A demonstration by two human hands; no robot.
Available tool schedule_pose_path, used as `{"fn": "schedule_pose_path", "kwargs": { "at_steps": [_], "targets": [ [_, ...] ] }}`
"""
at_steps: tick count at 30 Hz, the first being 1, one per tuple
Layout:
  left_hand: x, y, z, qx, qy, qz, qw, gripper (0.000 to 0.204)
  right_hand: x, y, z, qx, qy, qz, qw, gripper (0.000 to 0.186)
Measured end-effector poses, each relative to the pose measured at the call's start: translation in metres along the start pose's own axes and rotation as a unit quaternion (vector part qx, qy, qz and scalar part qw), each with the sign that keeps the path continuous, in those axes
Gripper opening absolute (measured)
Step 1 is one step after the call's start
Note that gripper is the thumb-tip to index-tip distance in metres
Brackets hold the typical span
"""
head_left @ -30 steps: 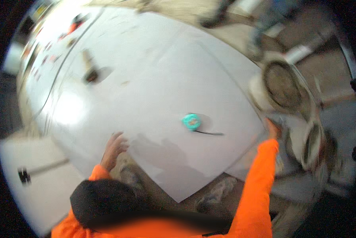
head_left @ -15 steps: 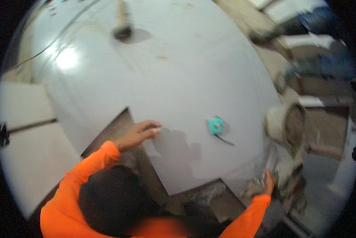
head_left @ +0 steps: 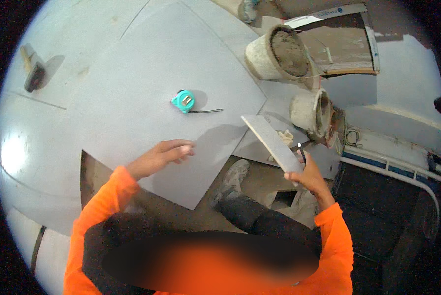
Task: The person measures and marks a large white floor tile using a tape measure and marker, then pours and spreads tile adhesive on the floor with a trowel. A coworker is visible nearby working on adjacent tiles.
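Observation:
My right hand point(head_left: 311, 177) grips the near end of a narrow, pale grey strip of tile point(head_left: 269, 140), thumb on one side. A slim black stick with a white tip point(head_left: 302, 153), perhaps a marker, juts up from the same hand. My left hand point(head_left: 168, 155) hovers over a large grey tile point(head_left: 146, 108), fingers loosely curled and nothing visible in them. Ahead of it a turquoise tape measure point(head_left: 185, 101) lies on the tile, its black strap trailing right.
A mallet point(head_left: 34, 76) lies at the far left. To the right stand a bucket of grey mortar point(head_left: 264, 56) and a smaller bucket point(head_left: 306, 113), with a framed brown panel point(head_left: 343, 44) behind. A black cart with pale rails point(head_left: 392, 169) stands near right. Bare floor point(head_left: 95, 172) shows beside the tile's cut edge.
The view has swung right, so the tape measure and mallet appear farther left. My right hand has come up from the clutter beside the bucket with the tile strip in it. My left hand still hovers.

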State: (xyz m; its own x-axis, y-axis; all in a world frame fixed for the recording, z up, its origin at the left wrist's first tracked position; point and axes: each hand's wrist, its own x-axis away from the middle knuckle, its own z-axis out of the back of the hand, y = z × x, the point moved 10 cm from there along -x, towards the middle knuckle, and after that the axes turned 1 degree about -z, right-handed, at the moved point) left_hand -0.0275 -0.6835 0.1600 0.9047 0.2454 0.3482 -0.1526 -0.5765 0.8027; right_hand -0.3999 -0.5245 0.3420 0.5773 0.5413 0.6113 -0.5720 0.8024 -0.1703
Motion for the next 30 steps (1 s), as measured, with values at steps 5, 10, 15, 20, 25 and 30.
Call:
{"fn": "schedule_pose_path", "kwargs": {
  "at_steps": [5,10,15,20,25,30],
  "targets": [
    [-0.031,0.002,0.02,0.419,0.091,-0.053,0.902,0.094,0.018,-0.151,-0.053,0.16,0.044,0.317,0.934,0.117],
    [0.033,-0.013,0.153,0.232,0.247,-0.025,0.94,0.08,-0.027,-0.274,-0.13,0.217,-0.007,0.458,0.862,0.111],
    [0.091,-0.021,0.164,0.099,0.395,-0.095,0.908,0.057,-0.05,-0.322,-0.159,0.22,0.014,0.655,0.723,0.108],
    [0.116,-0.023,0.159,0.217,0.483,-0.084,0.844,0.072,-0.039,-0.346,-0.157,0.248,0.012,0.709,0.66,0.104],
    [0.167,0.057,0.173,-0.058,0.358,-0.006,0.932,0.076,0.011,-0.39,-0.162,0.238,0.008,0.79,0.565,0.109],
    [0.148,0.09,0.158,-0.402,0.381,0.061,0.83,0.056,0.023,-0.431,-0.169,0.222,0.047,0.815,0.533,0.115]
  ]
}}
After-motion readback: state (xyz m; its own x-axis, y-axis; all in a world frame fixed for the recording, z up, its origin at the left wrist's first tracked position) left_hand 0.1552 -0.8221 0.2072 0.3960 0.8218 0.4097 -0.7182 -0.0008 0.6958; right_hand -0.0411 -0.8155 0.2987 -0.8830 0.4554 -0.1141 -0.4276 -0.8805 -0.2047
